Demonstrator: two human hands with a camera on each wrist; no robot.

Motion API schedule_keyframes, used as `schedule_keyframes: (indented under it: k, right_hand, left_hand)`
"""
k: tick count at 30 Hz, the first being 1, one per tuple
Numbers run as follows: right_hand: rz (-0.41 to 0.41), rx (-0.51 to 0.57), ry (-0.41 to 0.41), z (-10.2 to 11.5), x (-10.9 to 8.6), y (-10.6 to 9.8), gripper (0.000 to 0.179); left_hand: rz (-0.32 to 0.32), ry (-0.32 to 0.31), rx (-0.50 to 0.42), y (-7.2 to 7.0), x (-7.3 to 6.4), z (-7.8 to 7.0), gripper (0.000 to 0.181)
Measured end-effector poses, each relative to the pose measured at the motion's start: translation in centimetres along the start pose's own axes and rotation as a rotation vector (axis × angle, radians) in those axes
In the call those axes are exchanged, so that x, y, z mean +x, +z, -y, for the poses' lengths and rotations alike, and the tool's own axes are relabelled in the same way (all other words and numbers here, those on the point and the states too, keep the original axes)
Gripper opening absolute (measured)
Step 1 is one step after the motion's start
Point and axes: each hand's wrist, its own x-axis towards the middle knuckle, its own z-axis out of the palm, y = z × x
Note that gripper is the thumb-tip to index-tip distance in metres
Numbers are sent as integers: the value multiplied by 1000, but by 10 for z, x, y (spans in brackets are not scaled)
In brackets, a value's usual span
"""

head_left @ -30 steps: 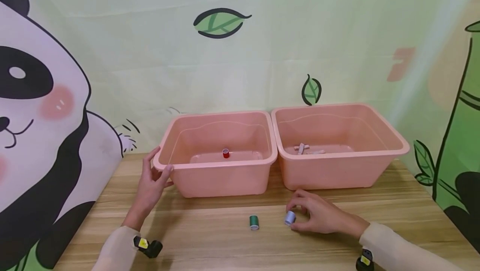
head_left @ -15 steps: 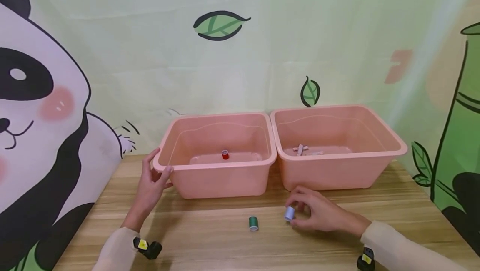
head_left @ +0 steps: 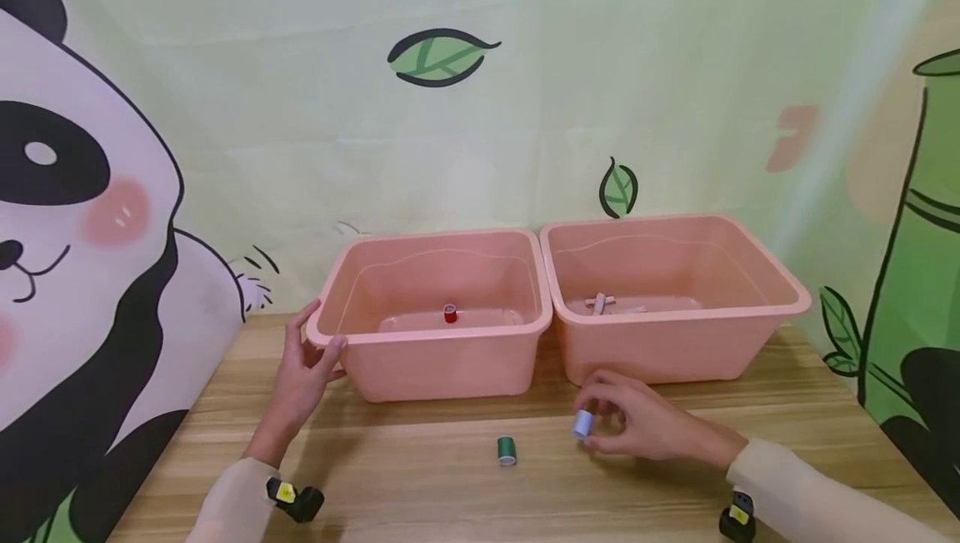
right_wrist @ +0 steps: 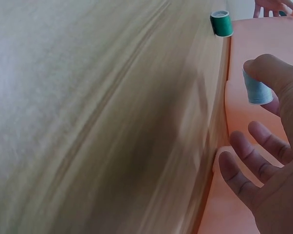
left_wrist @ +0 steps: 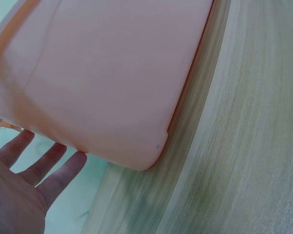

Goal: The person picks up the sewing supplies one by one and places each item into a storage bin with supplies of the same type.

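Observation:
My right hand (head_left: pixel 637 416) pinches a light blue thread spool (head_left: pixel 582 424) between thumb and forefinger, just off the table. In the right wrist view this spool (right_wrist: pixel 257 90) is slightly tilted, and the other fingers (right_wrist: pixel 239 178) are spread apart. A green thread spool (head_left: pixel 506 450) stands on the table to its left. My left hand (head_left: pixel 300 372) holds the near left corner of the left pink bin (head_left: pixel 442 368), thumb on the front rim and fingers along the side. A small red spool (head_left: pixel 450 314) stands inside that bin.
The right pink bin (head_left: pixel 675 347) stands next to the left one, with several small pale pieces (head_left: pixel 600 303) on its floor. Both are on the wood-grain table (head_left: pixel 405 476). A printed cloth (head_left: pixel 300 109) with a panda hangs behind.
My right hand has raised the light blue spool slightly and turned it a little more upright. The left hand stays at the bin's corner, and the head view has tilted slightly.

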Motion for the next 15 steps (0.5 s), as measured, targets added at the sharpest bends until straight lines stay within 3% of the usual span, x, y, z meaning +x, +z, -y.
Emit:
schedule_keyframes:
  k: [9,15]
  right_hand:
    - [-27,-47,-32,2,0,-4,34]
    - [-12,-72,13,8,0,-9,35]
  left_hand:
    - [-6,16,-6,-1,1,4,72]
    - [-6,13,0,-1,1,4,72]
